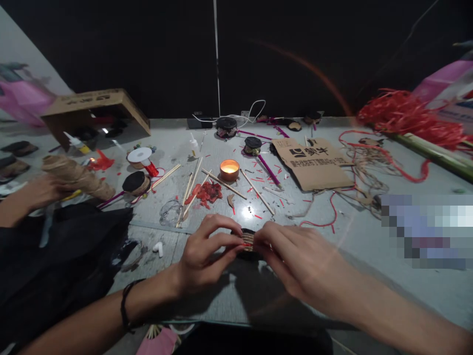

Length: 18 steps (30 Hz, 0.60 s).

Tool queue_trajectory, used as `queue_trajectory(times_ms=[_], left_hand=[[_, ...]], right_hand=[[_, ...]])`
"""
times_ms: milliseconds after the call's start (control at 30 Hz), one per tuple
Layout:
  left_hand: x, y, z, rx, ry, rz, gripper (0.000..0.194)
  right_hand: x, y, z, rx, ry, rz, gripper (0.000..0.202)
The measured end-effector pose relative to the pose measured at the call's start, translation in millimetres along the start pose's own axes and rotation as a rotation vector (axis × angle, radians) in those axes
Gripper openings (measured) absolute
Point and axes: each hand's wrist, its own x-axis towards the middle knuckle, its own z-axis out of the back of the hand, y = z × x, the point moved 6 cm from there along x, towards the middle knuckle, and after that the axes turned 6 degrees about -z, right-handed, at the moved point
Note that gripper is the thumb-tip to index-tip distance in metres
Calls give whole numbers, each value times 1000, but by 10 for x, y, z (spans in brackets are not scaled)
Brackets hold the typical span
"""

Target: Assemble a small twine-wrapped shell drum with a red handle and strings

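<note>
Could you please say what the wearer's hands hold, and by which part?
A small black-edged, tan-striped piece: the left hand grips its left side, the right hand its right.

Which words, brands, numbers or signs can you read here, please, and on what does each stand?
"蒙牛": on the flat cardboard piece, beside a dark logo.
Smaller print on that piece: too blurred to read.
Print on the cardboard box at left: too blurred.
Lettering on the package at the right edge: too blurred.

Gray tabletop (364,246) against black wall (129,49), thin pale vertical seam (217,54), whitish wall (20,45) far left.
</note>
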Motion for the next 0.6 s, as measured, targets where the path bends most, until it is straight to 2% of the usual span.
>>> queue_trajectory(times_ms=[167, 267, 400, 467, 600], left_hand=[[2, -37, 9, 3, 10, 12, 18], [-13, 19, 76, -12, -67, 70, 19], [-33, 188, 203, -41, -237, 248, 15], [-30, 247, 229, -64, -285, 297, 13], [5, 278, 188, -52, -246, 295, 11]], right_hand=[[-38, -11, -12, 2, -18, -28, 22], [-121, -80, 24, 33, -48, -60, 17], [-381, -257, 117, 142, -33, -153, 10], [-545, -333, 195, 157, -36, -198, 9], [-797, -441, 357, 165, -58, -286, 7]])
